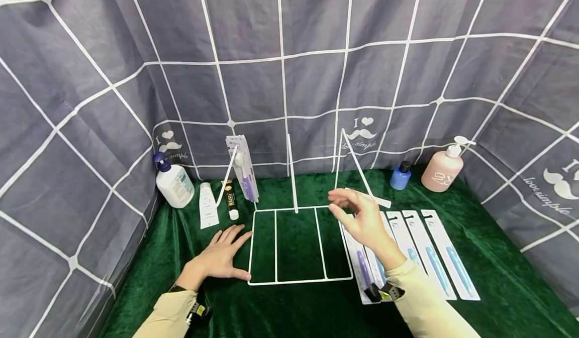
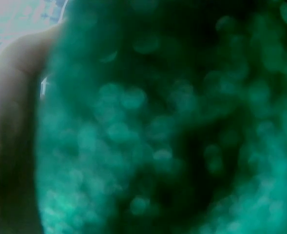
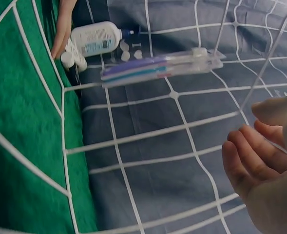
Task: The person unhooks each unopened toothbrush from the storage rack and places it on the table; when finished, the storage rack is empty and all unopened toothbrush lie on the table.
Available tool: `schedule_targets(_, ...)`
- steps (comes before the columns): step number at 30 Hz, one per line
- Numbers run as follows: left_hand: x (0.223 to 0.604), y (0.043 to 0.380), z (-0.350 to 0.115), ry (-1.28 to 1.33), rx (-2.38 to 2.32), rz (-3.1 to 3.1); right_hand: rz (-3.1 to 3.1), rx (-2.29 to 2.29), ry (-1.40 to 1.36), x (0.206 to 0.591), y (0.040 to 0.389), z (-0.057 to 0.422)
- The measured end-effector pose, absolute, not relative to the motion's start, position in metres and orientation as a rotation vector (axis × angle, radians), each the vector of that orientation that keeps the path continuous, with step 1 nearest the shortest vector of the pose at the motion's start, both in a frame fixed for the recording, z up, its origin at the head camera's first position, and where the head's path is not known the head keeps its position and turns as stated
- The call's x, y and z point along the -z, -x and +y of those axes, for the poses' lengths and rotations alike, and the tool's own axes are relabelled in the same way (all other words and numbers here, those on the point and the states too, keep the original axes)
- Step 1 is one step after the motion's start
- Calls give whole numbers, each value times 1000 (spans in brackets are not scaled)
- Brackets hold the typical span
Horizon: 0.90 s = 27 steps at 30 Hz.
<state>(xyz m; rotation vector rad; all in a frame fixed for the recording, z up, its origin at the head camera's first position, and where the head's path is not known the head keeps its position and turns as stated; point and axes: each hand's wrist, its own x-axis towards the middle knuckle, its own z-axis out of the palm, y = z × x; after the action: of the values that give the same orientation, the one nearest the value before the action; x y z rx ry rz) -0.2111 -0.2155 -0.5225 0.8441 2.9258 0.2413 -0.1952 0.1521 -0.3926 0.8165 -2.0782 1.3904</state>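
A white wire rack (image 1: 277, 247) lies on green cloth, with prongs rising at its back. Packaged toothbrushes (image 1: 244, 170) hang on its left prong; the right wrist view shows purple and blue handles in the packs (image 3: 158, 67). My left hand (image 1: 217, 257) rests spread on the cloth at the rack's left side, thumb at its front left corner. Above the rack's right side, my right hand (image 1: 362, 217) is raised with fingers loosely bent, holding nothing visible. Beneath and beside it lies a row of packaged toothbrushes (image 1: 436, 257), partly hidden by the arm.
At the left stand a white pump bottle (image 1: 176, 185), a white tube (image 1: 208, 207) and a black tube (image 1: 231, 200). A blue bottle (image 1: 400, 176) and a pink pump bottle (image 1: 442, 171) are at the back right. A grey checked curtain (image 1: 253, 87) surrounds the cloth.
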Motion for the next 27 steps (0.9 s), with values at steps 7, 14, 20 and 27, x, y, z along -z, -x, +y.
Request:
schedule_targets(7, 519, 210, -215, -844, -247, 2914, -2038, -1582, -848, 393, 208, 127)
schedule_targets(14, 518, 209, -215, -840, -241, 2911, -1964, -1700, -922, 399, 225, 103)
schedule_targets(20, 519, 209, -215, -848, -249, 2917, -1937, -1682, -965, 398, 237, 83)
schedule_targets(27, 517, 210, -215, -842, -251, 2918, -1959, -1591, -1002, 389, 249, 56)
